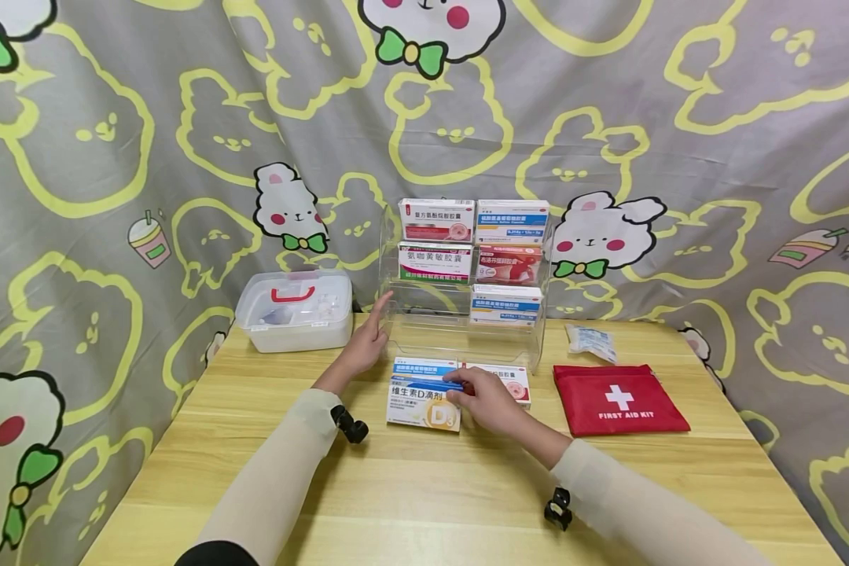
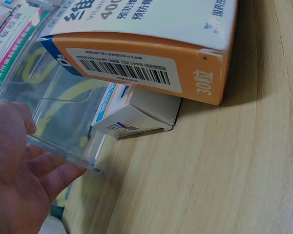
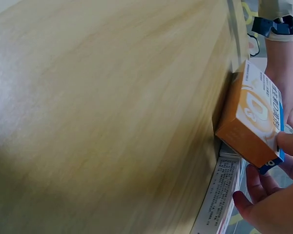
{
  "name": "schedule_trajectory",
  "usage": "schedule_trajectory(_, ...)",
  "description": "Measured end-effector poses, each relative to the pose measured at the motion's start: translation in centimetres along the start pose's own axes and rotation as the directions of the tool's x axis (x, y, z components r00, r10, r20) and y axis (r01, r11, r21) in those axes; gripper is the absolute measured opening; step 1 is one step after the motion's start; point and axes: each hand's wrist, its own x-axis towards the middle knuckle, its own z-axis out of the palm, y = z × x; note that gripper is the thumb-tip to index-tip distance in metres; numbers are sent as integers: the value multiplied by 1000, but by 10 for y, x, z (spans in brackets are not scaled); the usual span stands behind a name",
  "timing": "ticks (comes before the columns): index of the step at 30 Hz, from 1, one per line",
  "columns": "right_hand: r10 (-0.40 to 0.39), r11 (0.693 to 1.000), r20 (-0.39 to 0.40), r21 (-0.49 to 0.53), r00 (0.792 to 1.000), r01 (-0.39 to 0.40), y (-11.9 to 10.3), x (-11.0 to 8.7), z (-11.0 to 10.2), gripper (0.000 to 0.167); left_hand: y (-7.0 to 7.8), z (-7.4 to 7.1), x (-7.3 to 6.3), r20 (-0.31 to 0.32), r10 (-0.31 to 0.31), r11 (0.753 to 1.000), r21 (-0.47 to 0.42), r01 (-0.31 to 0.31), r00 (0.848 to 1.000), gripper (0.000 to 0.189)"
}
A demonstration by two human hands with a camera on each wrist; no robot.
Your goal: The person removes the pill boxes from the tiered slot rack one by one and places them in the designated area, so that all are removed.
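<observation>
My right hand (image 1: 491,401) pinches a white and orange vitamin D box (image 1: 417,407) by its right end, thumb on the printed face. The box is tilted and overlaps a blue and white medicine box (image 1: 424,366) standing behind it at the foot of the clear display rack (image 1: 435,300). My left hand (image 1: 363,346) holds the rack's left side edge, with thumb and fingers on either side of the clear plastic in the left wrist view. A red and white medicine box (image 1: 520,380) stands at the rack's foot, partly hidden behind my right hand.
Several medicine boxes stand in the rack's upper tiers, among them a green and magenta one (image 1: 435,262). A lidded plastic case (image 1: 295,314) with a red handle sits left. On the right lie a red first aid pouch (image 1: 619,401) and a small clear packet (image 1: 591,343).
</observation>
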Motion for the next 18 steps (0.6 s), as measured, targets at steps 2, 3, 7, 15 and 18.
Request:
schedule_trajectory(2,-10,1000,-6,1,1000,10,1,0,2,28,-1,0,0,0,-2,1000,0,2,1000,87)
schedule_trajectory(3,-15,1000,-9,0,1000,15,1,0,3,29,-1,0,1,0,-2,1000,0,2,1000,87)
schedule_trajectory(7,-30,999,-18,-28,999,30,4,0,7,36,-2,0,0,-4,-5,1000,7,5,1000,87)
schedule_trajectory(15,-51,991,-17,-127,999,49,5,-3,11,44,-2,1,0,-7,6,1000,6,-6,1000,85)
schedule_trajectory(18,-74,987,-1,-146,997,73,4,-6,10,46,-3,1,1,-10,12,1000,4,-12,1000,82)
